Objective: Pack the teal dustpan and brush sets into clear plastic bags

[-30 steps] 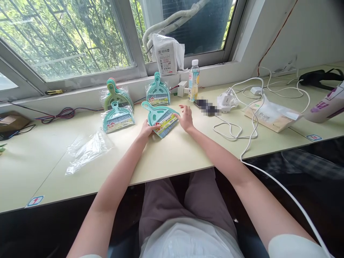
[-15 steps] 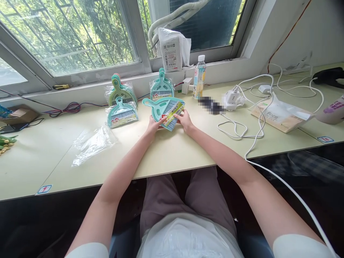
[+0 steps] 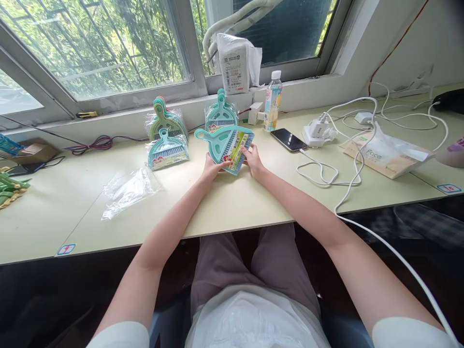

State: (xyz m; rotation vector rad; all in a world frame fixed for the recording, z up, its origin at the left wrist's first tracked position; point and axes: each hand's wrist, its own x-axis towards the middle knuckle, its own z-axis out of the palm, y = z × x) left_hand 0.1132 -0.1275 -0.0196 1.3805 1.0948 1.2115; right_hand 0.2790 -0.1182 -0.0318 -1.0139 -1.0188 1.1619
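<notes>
A turquoise dustpan and brush set (image 3: 222, 145) with a yellow-green label is held tilted above the table, its handle pointing left. My left hand (image 3: 213, 169) grips its lower left edge, thumb across the front. On the right edge, my right hand (image 3: 253, 159) has its thumb on the front and its other fingers behind, partly hidden. Left of it stands a wrapped turquoise dustpan set (image 3: 168, 151) before a stack of wrapped sets (image 3: 161, 116) in green and red. Another wrapped turquoise set (image 3: 221, 115) leans by the wall behind the held one.
A crumpled clear plastic bag (image 3: 128, 191) lies to the left on the table (image 3: 232, 208). To the right are a phone (image 3: 289, 139) on a white cable, a drink bottle (image 3: 272, 101), a white charger (image 3: 316, 131) and a tissue pack (image 3: 387, 152). Green vegetables (image 3: 12, 188) lie far left.
The dustpan set has turned slightly in my hands, its label now more upright. Both hands still grip it. The whole view has shifted a little.
</notes>
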